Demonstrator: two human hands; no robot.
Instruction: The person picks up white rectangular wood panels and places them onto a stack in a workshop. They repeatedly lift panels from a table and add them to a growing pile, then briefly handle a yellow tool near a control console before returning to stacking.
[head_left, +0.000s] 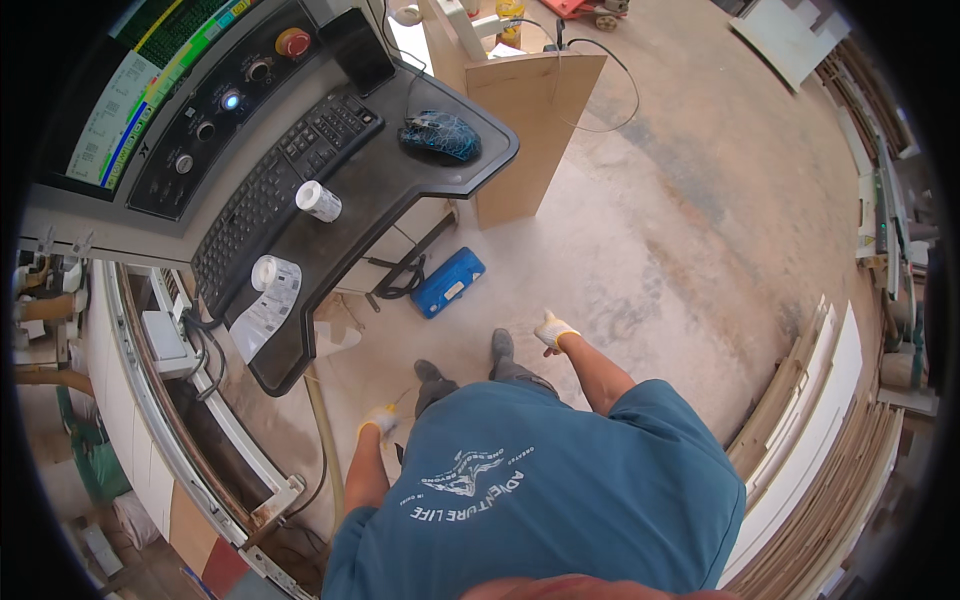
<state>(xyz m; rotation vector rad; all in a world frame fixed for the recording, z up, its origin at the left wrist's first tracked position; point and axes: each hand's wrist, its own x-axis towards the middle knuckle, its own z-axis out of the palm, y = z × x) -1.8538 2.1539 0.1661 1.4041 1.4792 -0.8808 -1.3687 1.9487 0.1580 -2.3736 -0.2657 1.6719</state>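
Note:
My left hand (377, 419), in a white and yellow work glove, hangs low by my left side. Its fingers are mostly hidden, so their shape is unclear. On the other side my right hand (555, 332), gloved the same way, is held out past my right shoe above the floor. Its fingers look loosely apart, and nothing shows in them. Both hands are away from the machine's control console (380, 190). A blue case (448, 283) lies on the floor between the console and my feet.
On the console are a keyboard (290, 185), a mouse (440, 136), a label roll (318, 201) and a partly unrolled label strip (268, 310). A red stop button (292, 42) sits above. A wooden panel (535, 130) stands beyond. Stacked boards (820, 490) line the right; a machine rail (190, 430) runs left.

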